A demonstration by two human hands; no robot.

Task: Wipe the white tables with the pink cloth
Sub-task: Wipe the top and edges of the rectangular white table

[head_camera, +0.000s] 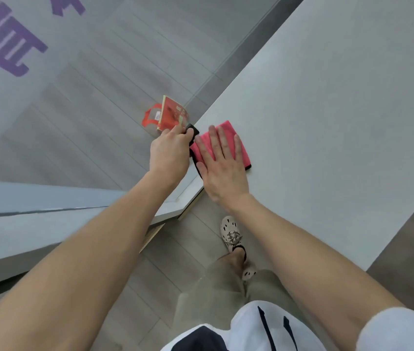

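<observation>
- Your right hand [222, 163] lies flat on the pink cloth [243, 154], fingers straight and slightly spread, palm down and pressing it onto the tabletop.
- The pink cloth is folded into a rough rectangle with a dark trim along its edges. It sits on the white table [327, 97], right at the table's near-left corner, and part of it shows beyond your fingertips and to the right of your hand.
- Your left hand [169, 150] is just beside the cloth at that same corner, over the table's edge, with its fingers curled round a small black object [192, 130]. You cannot tell what this object is, nor whether it is joined to the cloth.
- The two hands are close together, almost touching at the cloth's left edge.
- A second white table [23, 224] runs along the lower left, under your left forearm, with a narrow gap between it and the first.
- On the grey floor [99, 97] beyond the corner lies a red bag [169, 115] with orange handles, just past your left hand.
- Purple markings [3, 39] are on the floor at the upper left.
- Below the table's edge you see a light-coloured shoe [231, 233] on the floor between the tables.
</observation>
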